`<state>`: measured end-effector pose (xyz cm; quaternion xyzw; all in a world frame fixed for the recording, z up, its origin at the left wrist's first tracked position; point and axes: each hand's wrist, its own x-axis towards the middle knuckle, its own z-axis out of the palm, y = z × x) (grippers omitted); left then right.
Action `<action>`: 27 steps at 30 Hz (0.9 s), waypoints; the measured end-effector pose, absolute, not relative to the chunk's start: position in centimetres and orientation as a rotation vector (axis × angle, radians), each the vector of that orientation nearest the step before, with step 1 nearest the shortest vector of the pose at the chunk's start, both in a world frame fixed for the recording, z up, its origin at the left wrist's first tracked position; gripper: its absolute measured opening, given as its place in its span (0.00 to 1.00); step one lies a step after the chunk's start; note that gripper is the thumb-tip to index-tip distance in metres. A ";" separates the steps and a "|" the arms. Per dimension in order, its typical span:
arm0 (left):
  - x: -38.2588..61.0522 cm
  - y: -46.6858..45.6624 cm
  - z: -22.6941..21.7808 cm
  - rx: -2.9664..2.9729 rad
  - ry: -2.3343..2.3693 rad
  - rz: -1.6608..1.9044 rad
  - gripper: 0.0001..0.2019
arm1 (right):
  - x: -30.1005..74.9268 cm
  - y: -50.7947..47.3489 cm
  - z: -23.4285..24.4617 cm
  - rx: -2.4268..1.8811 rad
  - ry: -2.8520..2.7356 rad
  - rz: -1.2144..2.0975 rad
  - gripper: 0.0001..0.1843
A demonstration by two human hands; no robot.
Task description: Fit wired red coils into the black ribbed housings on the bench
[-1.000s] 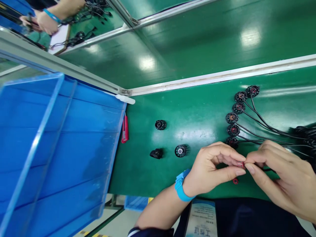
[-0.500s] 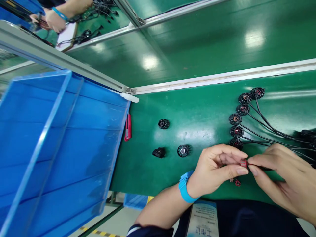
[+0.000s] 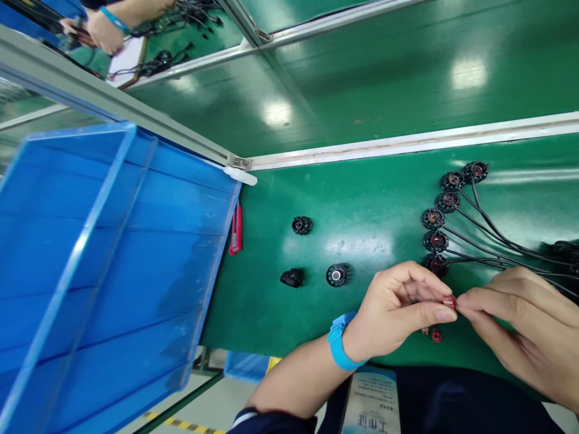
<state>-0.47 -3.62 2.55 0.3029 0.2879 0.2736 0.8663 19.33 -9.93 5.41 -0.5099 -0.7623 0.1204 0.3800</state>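
Observation:
A small red slotted part [image 3: 448, 302] is pinched between the thumb and forefinger of my left hand [image 3: 398, 307], which wears a blue wrist strap. Right up against the part's right side, my right hand [image 3: 515, 319] has its thumb and fingertips pressed together on a thin black cable; the cable is hidden by the fingers now. Just below my left fingertips lie a small red round part [image 3: 436, 336] and a copper-coloured bit [image 3: 425, 330]. Beyond my hands, several round black housings [image 3: 436, 241] with red or orange cores stand in a curved row, each on a black cable [image 3: 497, 238].
Loose black housings [image 3: 337, 275], [image 3: 302, 225] and a black piece [image 3: 292, 277] lie mid-table. A large blue bin [image 3: 181, 253] stands left, a red utility knife [image 3: 236, 229] by its edge. A metal rail [image 3: 362, 150] runs behind. A co-worker's hand [image 3: 106, 30] is top left.
My left hand keeps its pinch on the red part, which has tilted slightly. My right fingertips have shifted slightly and now cover the black cable. The view has moved a little.

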 end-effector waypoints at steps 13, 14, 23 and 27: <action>-0.9 -3.5 3.0 1.192 0.733 0.810 0.10 | 19.8 -10.3 4.7 -1.291 -1.942 0.360 0.14; -0.9 -3.5 3.1 1.150 0.744 0.777 0.10 | 19.9 -10.4 4.6 -1.282 -1.965 0.336 0.14; -0.7 -3.8 2.4 0.661 0.629 0.615 0.14 | 19.0 -9.7 5.3 -1.312 -1.951 0.325 0.09; -0.7 -3.6 2.2 0.615 0.627 0.622 0.14 | 19.0 -9.4 5.8 -1.358 -1.916 0.311 0.07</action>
